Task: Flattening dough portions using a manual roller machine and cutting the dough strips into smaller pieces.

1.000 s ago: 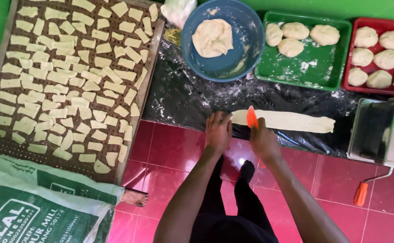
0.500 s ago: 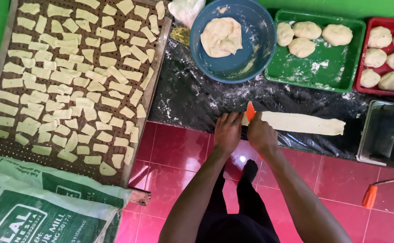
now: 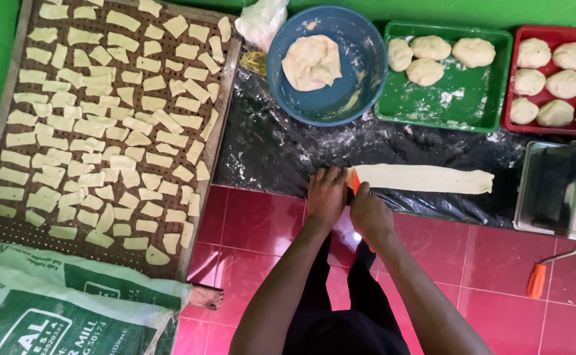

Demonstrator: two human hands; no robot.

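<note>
While the left hand (image 3: pixel 327 194) had slid onto the near end of the dough strip (image 3: pixel 423 178), fingers flat, the right hand (image 3: pixel 369 213) stayed closed on an orange cutter (image 3: pixel 352 182) at that end. Left of the strip lay a tray (image 3: pixel 225 98) of cut pieces; nothing blocked it.

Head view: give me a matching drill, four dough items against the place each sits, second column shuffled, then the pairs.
Things:
1. dough strip
2. flat dough lump
3. three dough balls
4. cut dough pieces

Places:
A. on the perforated drying tray
B. in the blue bowl
C. on the black plastic sheet, at the left hand and right hand
D. in the green tray

Pairs: 1-C, 2-B, 3-D, 4-A
</note>
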